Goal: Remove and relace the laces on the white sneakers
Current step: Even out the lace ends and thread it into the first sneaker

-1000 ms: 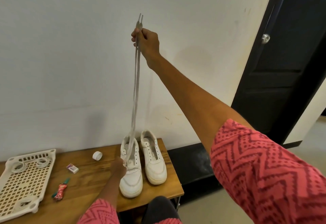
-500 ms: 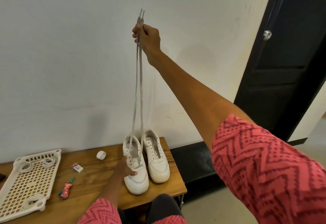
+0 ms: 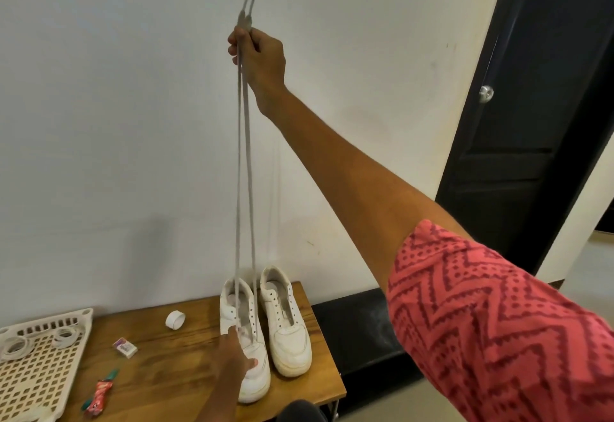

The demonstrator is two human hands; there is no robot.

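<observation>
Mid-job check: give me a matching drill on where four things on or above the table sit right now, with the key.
Things:
1. lace
2. right sneaker
3. tape roll
4. tray

States:
A. lies on the wood left of the shoes
B. stands unlaced, touched by no hand
C. sits at the table's left end, perforated
D. stretched up from the left sneaker, both ends gripped in the right hand

Pairs: 1-D, 2-B, 3-A, 4-C. The left hand steadies the left sneaker.
</observation>
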